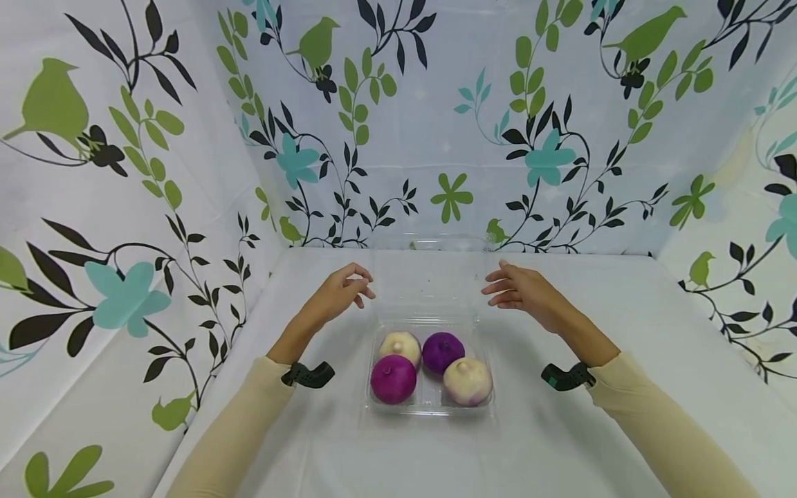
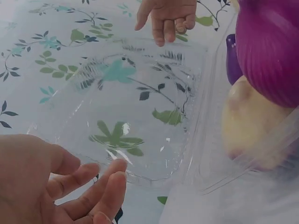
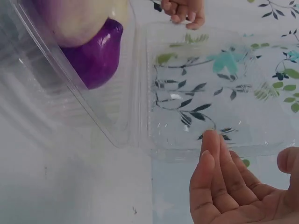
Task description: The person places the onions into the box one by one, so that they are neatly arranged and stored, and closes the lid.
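A clear plastic clamshell box (image 1: 429, 411) sits on the white table, its lid (image 1: 426, 283) raised at the far side. In its base lie a magenta onion-like bulb (image 1: 394, 380), a dark purple round vegetable (image 1: 443, 352) and two cream round vegetables (image 1: 468, 381), one of them flushed purple underneath. My left hand (image 1: 344, 287) hovers beside the lid's left edge, fingers loosely bent and holding nothing. Across from it, my right hand (image 1: 521, 290) is near the lid's right edge with relaxed fingers. In the right wrist view its fingertips (image 3: 210, 140) overlap the lid's edge.
White cloth (image 1: 560, 152) printed with birds, leaves and flowers hangs behind the table and at both sides. A dark band (image 1: 309, 375) is worn on the left wrist, and a similar band (image 1: 566, 377) on the right. White table surface (image 1: 429, 463) extends in front of the box.
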